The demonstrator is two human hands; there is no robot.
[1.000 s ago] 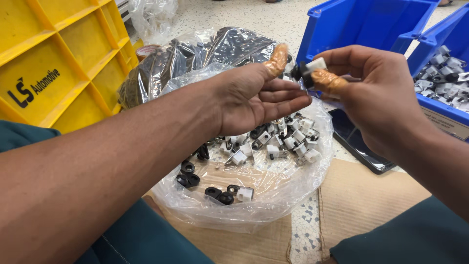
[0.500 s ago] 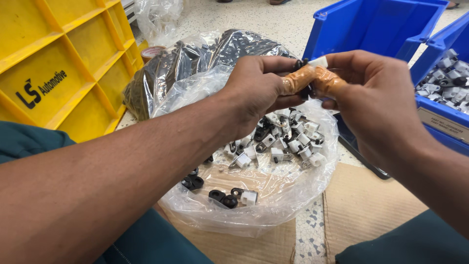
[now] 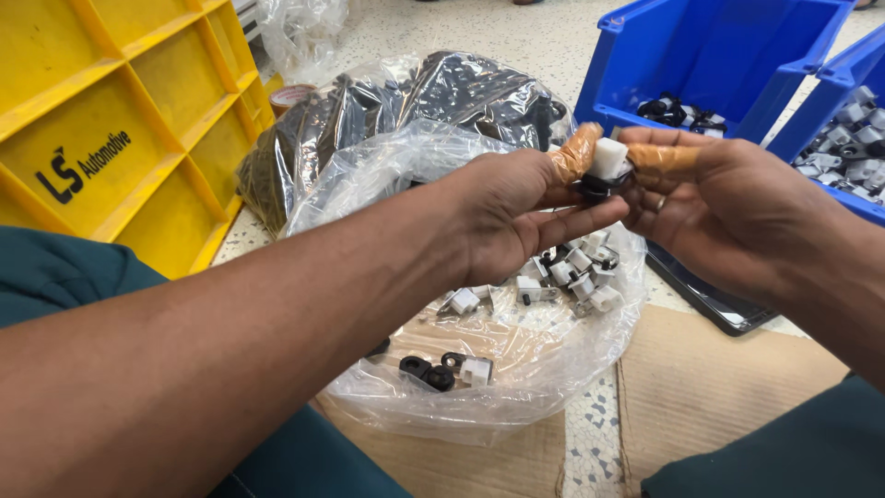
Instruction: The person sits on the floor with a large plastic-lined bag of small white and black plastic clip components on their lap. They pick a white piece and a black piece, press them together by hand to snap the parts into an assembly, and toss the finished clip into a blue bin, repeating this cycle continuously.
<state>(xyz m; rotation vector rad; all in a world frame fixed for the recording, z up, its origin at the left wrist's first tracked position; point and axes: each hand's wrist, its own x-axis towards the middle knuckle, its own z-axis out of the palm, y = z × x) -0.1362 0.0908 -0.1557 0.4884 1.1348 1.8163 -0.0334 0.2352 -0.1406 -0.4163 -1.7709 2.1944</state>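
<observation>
White-and-black clip part sits pinched between both our hands, held in the air above the open clear plastic bag of like parts. We hold it from two sides: the left hand closes on it from the left with its taped thumb on top, and the right hand closes on it from the right with its taped thumb lying along the top edge. The fingers of both hands are narrow, shut on the part. White block faces up; the black portion hangs just below, between the fingertips. Both hands are equally near. The blue bin stands just behind the part, and the yellow crate lies well apart at left.
</observation>
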